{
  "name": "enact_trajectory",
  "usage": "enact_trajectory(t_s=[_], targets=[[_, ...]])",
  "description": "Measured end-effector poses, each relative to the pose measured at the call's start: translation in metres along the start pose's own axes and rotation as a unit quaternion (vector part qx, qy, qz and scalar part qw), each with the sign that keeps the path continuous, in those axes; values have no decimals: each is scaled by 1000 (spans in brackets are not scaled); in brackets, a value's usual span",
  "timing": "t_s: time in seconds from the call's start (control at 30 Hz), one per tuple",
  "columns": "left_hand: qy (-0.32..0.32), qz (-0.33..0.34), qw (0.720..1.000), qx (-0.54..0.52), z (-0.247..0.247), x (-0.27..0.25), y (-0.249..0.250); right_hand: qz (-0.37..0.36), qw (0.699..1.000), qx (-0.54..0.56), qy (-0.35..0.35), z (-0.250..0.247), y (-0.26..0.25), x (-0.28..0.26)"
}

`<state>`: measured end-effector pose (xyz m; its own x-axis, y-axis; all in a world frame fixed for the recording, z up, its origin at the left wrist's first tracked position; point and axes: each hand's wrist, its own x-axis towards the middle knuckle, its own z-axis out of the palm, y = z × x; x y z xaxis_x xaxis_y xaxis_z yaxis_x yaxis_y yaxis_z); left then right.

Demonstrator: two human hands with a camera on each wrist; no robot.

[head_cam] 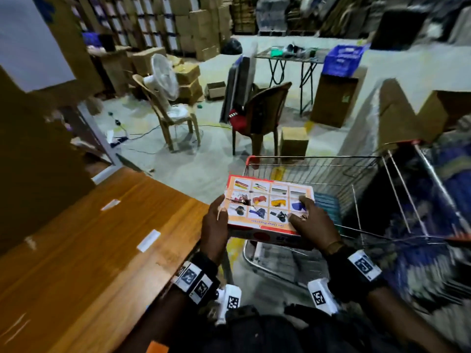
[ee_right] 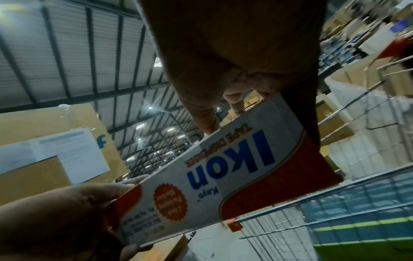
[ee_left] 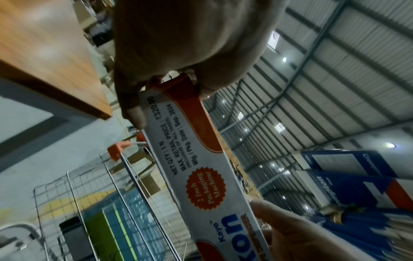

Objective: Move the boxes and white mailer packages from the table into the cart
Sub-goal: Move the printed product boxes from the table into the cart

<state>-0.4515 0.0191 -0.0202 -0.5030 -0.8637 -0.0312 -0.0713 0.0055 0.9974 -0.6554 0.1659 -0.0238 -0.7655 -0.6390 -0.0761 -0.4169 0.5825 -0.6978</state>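
An orange and white tape dispenser box (head_cam: 267, 207) with product pictures on top hangs in the air over the near left corner of the wire cart (head_cam: 356, 184). My left hand (head_cam: 215, 220) grips its left end, thumb on top. Its right end is held by my right hand (head_cam: 305, 220), fingers laid over the top face. In the left wrist view the box (ee_left: 201, 176) shows its printed side, pinched by my left hand (ee_left: 143, 98). The right wrist view shows the box (ee_right: 223, 176) under my right hand (ee_right: 234, 102), with the cart (ee_right: 335, 203) below.
The wooden table (head_cam: 89, 245) lies to my left with white labels stuck on it. A blue and green box (ee_left: 116, 226) lies in the cart. Two chairs (head_cam: 257, 115), a fan (head_cam: 163, 77) and cardboard boxes (head_cam: 293, 141) stand on the floor beyond. Blue stacked goods (head_cam: 446, 225) line the right.
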Motion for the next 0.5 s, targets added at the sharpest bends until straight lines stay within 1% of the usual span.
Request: enact_trajectory(t_s=[0.1, 0.17, 0.27, 0.4, 0.5], targets=[[-55, -21, 995, 78, 36, 3, -4, 21, 1000, 16, 13, -15, 36, 7], [-84, -22, 984, 153, 58, 8, 1, 26, 999, 25, 30, -24, 53, 12], [-103, -18, 963, 249, 87, 21, 6, 39, 997, 35, 53, -38, 72, 21], [-174, -7, 926, 334, 126, 50, 3, 50, 996, 43, 67, -53, 99, 43], [-212, 11, 898, 385, 155, 76, -1, 70, 996, 27, 57, -65, 115, 65]])
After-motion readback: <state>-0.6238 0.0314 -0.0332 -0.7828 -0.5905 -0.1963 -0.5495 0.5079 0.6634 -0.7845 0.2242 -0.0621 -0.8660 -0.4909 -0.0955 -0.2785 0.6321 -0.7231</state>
